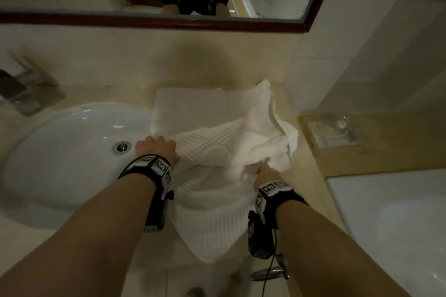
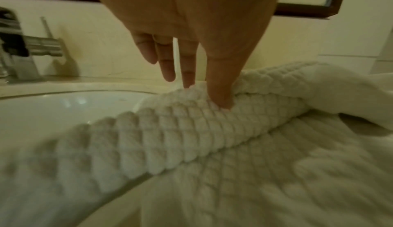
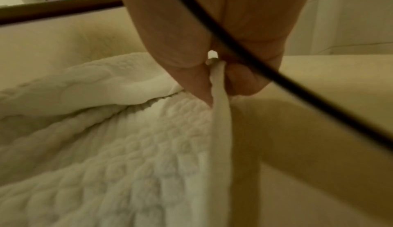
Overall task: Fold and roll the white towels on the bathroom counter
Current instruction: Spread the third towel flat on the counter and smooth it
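While the white waffle-weave towel lies rumpled across the beige stone surface just right of the white oval sink basin, both hands are on it. The left hand sits at the end of a thick rolled ridge, thumb pressed into the weave and one finger behind the fold, the rest hanging straight — a light pinch. The right hand has a narrow pinch grip on the thin flat hem, thumb against curled fingers. This cloth looks soft, light and floppy, so it should sag wherever it is unsupported; hems and corners seem the sensible places to hold. A second smooth white towel lies flatter behind. The basin holds nothing but its metal drain.
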Action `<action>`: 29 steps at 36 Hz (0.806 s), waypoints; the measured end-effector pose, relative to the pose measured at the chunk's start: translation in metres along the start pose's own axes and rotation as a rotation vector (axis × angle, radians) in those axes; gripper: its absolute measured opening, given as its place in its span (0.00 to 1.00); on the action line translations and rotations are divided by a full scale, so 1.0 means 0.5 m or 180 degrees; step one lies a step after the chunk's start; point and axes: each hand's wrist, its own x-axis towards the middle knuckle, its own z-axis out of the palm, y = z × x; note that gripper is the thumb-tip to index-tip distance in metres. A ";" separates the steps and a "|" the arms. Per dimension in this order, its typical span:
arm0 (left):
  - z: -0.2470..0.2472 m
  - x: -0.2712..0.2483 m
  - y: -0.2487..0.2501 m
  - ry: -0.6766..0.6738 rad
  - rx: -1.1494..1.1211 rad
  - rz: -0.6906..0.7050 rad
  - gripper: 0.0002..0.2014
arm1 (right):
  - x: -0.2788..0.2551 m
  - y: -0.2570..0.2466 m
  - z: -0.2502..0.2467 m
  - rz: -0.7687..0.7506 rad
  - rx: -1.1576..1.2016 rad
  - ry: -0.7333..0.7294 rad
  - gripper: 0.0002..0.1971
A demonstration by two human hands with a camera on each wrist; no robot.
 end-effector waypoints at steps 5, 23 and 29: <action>-0.045 0.026 -0.022 0.0006 -0.0156 0.0105 0.11 | 0.032 0.075 -0.033 0.0350 -0.0277 0.0278 0.25; -0.042 -0.050 -0.019 0.0104 -0.0875 -0.0040 0.24 | 0.043 -0.115 0.068 -0.1205 -0.1104 0.0194 0.26; -0.008 -0.049 -0.028 -0.0113 -0.0874 0.0467 0.29 | 0.049 -0.108 0.092 -0.1460 -0.0875 0.0197 0.16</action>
